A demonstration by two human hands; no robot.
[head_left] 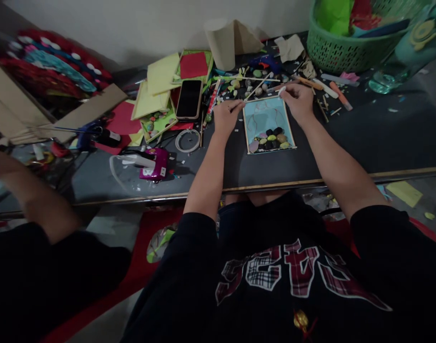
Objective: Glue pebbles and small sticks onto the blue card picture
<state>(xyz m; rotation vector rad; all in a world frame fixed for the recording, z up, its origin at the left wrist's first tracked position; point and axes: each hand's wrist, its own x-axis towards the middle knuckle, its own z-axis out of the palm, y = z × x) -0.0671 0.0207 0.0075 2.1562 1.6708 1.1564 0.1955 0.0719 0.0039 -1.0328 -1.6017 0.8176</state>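
Centrally, just above mid-frame, a small framed picture (269, 125) with a pale blue ground lies flat on the dark tabletop (364, 138), painted pebbles (271, 139) clustered along its lower edge. Both hands rest at its top edge: the left hand (225, 114) at the upper left corner with fingers curled, and the right hand (299, 99) at the upper right corner, its fingers pinching something small and whitish that is too dim to name. Whether the left fingers grip the thin wooden frame or only press on it cannot be told.

Left of the picture lie a smartphone (189, 98) face up and yellow paper sheets (157, 85). A green basket (346, 45) is cut off at the upper right. At the left edge another person's forearm (35, 200) is blurred and partly out of frame. The clutter behind the hands is hard to make out.
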